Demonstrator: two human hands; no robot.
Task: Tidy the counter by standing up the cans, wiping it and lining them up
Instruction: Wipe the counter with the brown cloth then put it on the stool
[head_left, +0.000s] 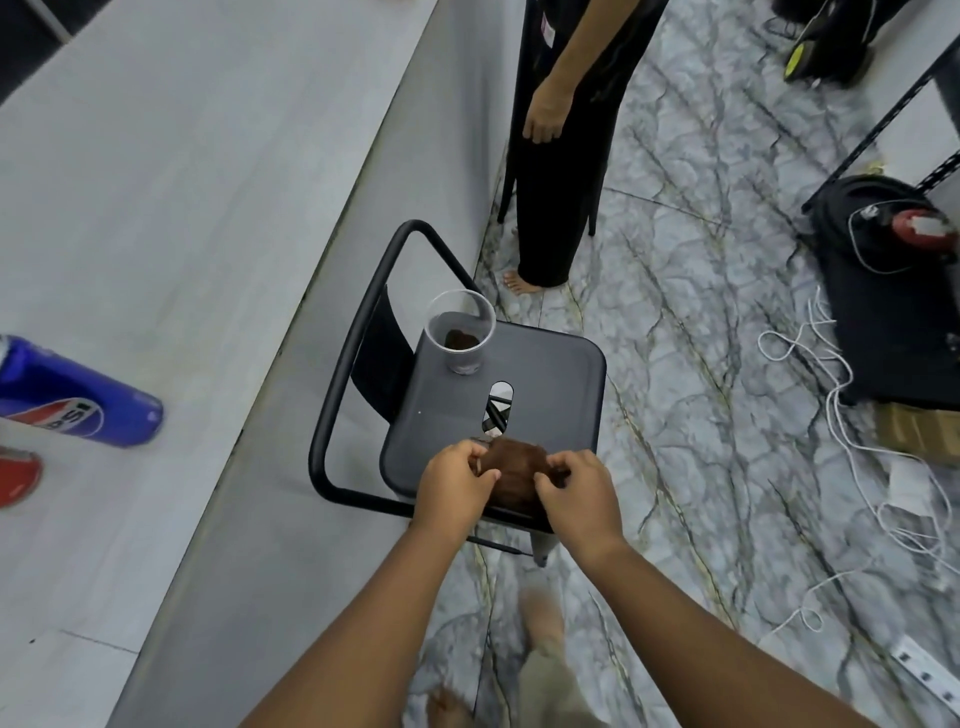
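Both hands grip one item: the left hand (454, 480) and the right hand (576, 493) each pinch an edge of a brown cloth (514, 467) with curled fingers, left on the left side and right on the right.

1. The cloth rests at the near edge of a black chair seat (561, 374). The chair stands on the floor just beside the counter (208, 182).
2. Farther back on the seat stands a clear plastic cup (461, 332) with brown matter in its bottom, well apart from the cloth.
3. The task items lie to the left of the grip, up on the counter. A blue can (78, 400) shows its long axis running left to right across the picture, base end toward the chair. A red can (18, 475) sits just beside it, cut off by the frame edge. Whether either can stands or lies flat cannot be told in this wide-angle view.
4. The left hand is the nearer one to both cans.

Judgement: the wiping step is being prepared, and the cloth must travel leftward and up onto the counter.

Beyond the chair a second person (550, 208) stands on the tiled floor.
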